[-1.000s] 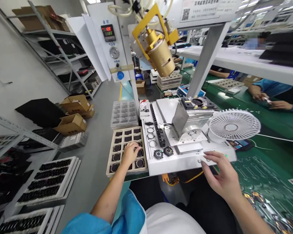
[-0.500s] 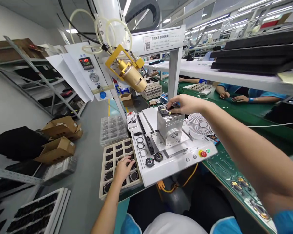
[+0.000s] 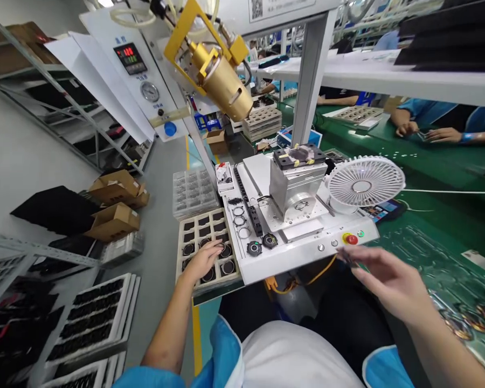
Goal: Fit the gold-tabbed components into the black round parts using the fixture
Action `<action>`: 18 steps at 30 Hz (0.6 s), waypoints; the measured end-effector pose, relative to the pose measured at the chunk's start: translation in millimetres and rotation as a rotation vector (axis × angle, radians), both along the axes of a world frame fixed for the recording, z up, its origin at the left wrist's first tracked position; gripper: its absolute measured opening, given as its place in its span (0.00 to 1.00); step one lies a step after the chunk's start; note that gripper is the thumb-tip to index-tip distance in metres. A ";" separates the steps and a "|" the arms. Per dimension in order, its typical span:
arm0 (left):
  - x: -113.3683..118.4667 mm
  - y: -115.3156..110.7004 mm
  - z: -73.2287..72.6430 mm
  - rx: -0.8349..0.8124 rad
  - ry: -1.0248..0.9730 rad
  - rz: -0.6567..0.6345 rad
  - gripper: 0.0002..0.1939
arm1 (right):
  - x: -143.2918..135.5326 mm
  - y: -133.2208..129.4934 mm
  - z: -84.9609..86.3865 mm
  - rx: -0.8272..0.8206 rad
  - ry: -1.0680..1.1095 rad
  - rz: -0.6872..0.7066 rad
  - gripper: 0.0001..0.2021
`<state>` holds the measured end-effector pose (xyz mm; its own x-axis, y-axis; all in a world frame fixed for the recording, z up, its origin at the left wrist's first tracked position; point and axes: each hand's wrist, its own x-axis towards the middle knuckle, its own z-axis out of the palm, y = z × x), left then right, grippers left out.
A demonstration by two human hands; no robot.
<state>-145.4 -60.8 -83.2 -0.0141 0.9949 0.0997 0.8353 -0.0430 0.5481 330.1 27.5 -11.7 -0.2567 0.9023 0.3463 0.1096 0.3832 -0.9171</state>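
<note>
My left hand [image 3: 204, 260] is over the cream compartment tray [image 3: 181, 253], fingers bent together at a pocket among several round black watch cases [image 3: 227, 267]; whatever is at their tips is hidden. In front of the machine's right corner, my right hand [image 3: 392, 277] pinches a small dark part [image 3: 346, 257], blurred by motion. The black fixture [image 3: 299, 156] on the metal block [image 3: 297, 188] has yellow pads and no hand on it. Two round watch bodies [image 3: 262, 245] and several thin rings [image 3: 239, 220] lie on the machine's white base [image 3: 283, 258].
A gold dispensing head [image 3: 226, 86] hangs above and left of the fixture. A white fan [image 3: 364, 183] stands right of the block, near a red stop button [image 3: 351, 239]. Clear plastic trays [image 3: 420, 253] lie on the green table; another person's hands [image 3: 440, 134] work across it.
My right hand has left the fixture and come down toward me with a small dark part. My left hand stays at the tray. The camera view has tilted down.
</note>
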 end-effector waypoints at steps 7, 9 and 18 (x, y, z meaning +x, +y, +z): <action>12.7 9.7 26.4 0.278 0.016 0.069 0.18 | 66.5 -50.3 -69.8 -0.265 -0.023 -0.226 0.17; 36.1 25.5 50.9 0.440 -0.003 0.050 0.15 | 63.3 -50.1 -73.7 -0.277 0.020 -0.251 0.18; 179.3 170.4 193.7 0.917 -0.026 -0.099 0.11 | -6.5 -23.0 -47.7 -0.157 0.105 -0.080 0.17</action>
